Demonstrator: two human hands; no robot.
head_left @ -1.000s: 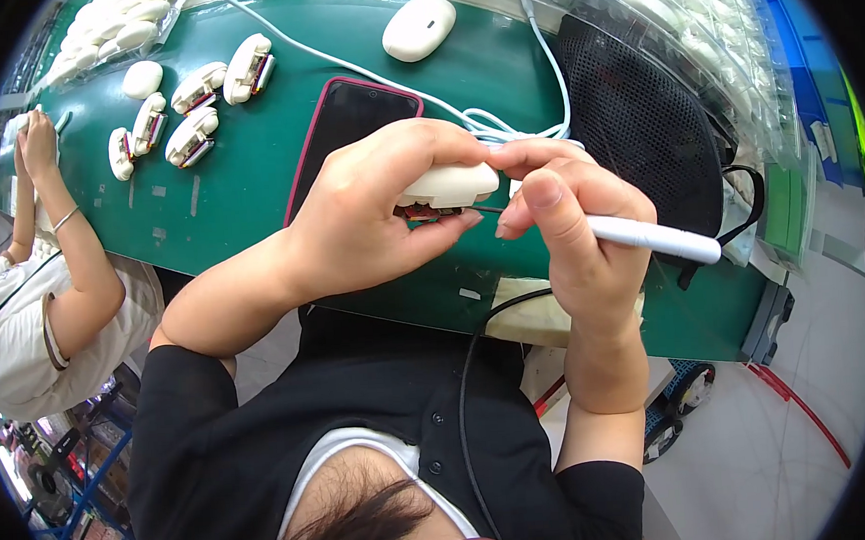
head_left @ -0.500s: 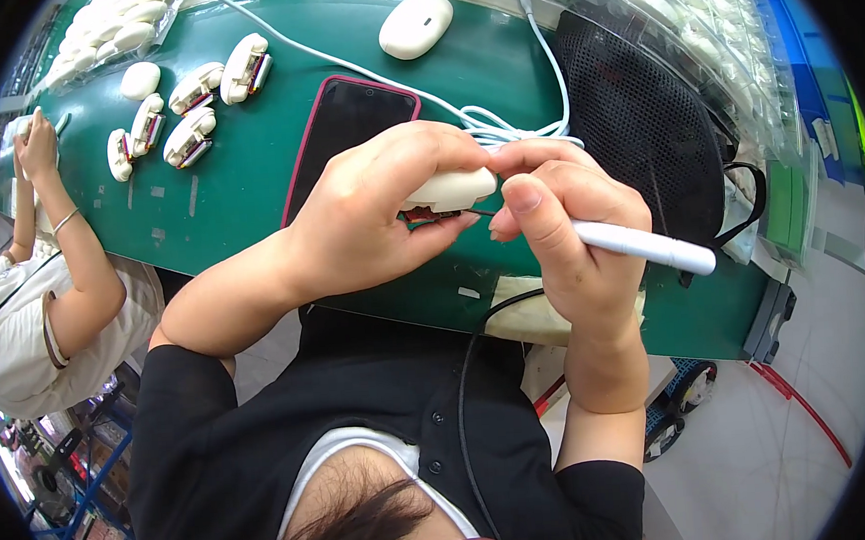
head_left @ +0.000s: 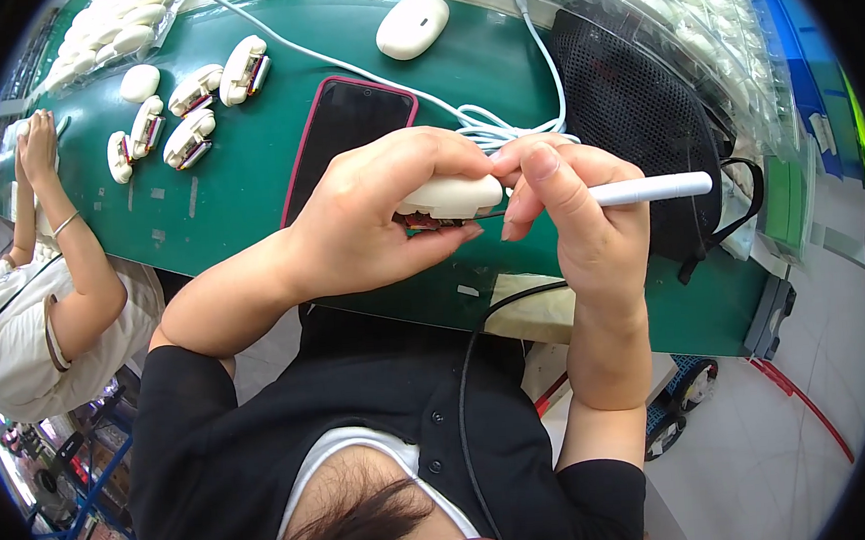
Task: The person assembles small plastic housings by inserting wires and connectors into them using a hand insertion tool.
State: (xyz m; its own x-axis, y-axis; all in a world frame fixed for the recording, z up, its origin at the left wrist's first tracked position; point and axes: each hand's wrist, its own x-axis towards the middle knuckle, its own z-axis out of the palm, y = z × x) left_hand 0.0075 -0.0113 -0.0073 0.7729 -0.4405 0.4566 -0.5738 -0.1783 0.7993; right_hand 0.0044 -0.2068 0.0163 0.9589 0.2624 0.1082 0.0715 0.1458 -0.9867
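Observation:
Over the near part of the green table, my left hand is closed round a white rounded plastic case. Dark and reddish inner parts show along the lower side of this case, between thumb and fingers. My right hand grips a slim white pen-shaped tool, whose rear end sticks out to the right. A thin dark line runs from the right fingertips to the case; whether it is the tool's tip cannot be made out. The fingertips of both hands almost meet at the case's right end.
A phone with a pink edge lies beyond my left hand. Behind are a white cable, a white oval case and several opened white cases. A black mesh bag and clear trays stand right. Another person's arm is far left.
My right hand has shifted slightly right, and the pen-shaped tool has swung from slanting downward to nearly level. The case in my left hand has tilted a little and shows more of its side.

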